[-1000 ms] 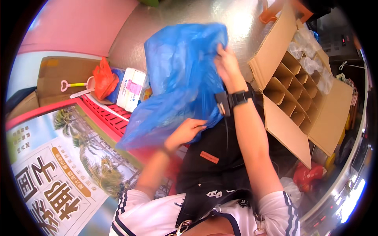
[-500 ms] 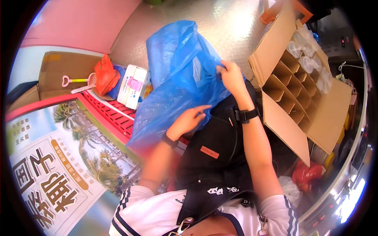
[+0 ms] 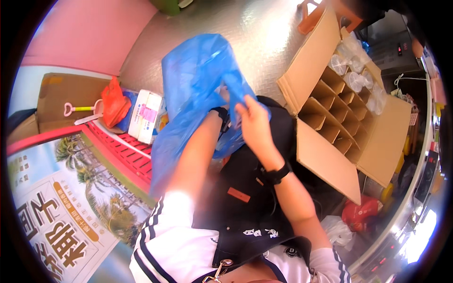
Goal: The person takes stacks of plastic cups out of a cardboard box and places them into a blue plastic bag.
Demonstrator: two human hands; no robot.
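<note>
A large blue plastic bag (image 3: 193, 70) hangs open in front of me, over my dark apron (image 3: 255, 203). My right hand (image 3: 255, 122) is closed on the bag's rim at its right side, thumb and fingers pinching the film. Into the bag's mouth reaches my left hand (image 3: 224, 95), with a dark band at its wrist. Blue film covers most of that hand, so its fingers cannot be made out. Whatever the bag may contain is hidden too.
On the right stands an opened cardboard box (image 3: 330, 113) with dividers and clear plastic cups (image 3: 354, 78) at its far end. To the left are a red slatted crate (image 3: 125, 151), a white carton (image 3: 145, 115), a red plastic bag (image 3: 114, 106) and a printed poster panel (image 3: 89, 198).
My left hand has moved from the bag's near edge into its mouth. My right hand has come left and nearer, still pinching the rim. The whole view has shifted slightly.
</note>
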